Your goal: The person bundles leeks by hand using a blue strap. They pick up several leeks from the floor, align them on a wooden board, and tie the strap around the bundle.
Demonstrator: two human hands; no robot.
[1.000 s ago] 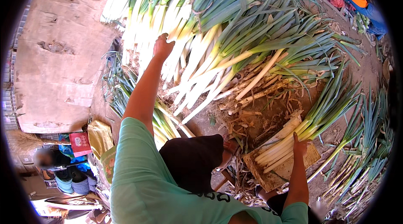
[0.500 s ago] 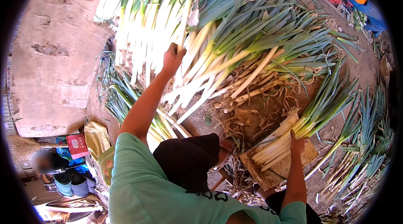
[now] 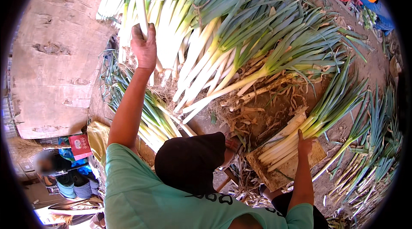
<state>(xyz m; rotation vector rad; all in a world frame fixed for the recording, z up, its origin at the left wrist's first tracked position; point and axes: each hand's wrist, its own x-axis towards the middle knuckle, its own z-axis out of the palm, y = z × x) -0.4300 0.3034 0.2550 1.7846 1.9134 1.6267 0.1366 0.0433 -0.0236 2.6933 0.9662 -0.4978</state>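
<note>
Held over a pile (image 3: 240,31): one leek (image 3: 140,1), pale shank, running out of view at the top. Laid aslant on a board (image 3: 316,159): a bunch of leeks (image 3: 316,122), white shanks side by side at lower left, green leaves fanning past its edge at upper right.

Head-worn fisheye, facing down over left hand (image 3: 144,50), right hand (image 3: 304,146).

The left forearm (image 3: 128,106), bare below a mint-green cloth sleeve (image 3: 122,160), reaches far forward, and the wrist is nearly straight. The bare left hand (image 3: 144,49) is closed in a grip, its thumb opposite to the fingers. The bare right hand (image 3: 304,145) is lower and nearer to the body; its thumb points forward, its fingers are mostly hidden.
</note>
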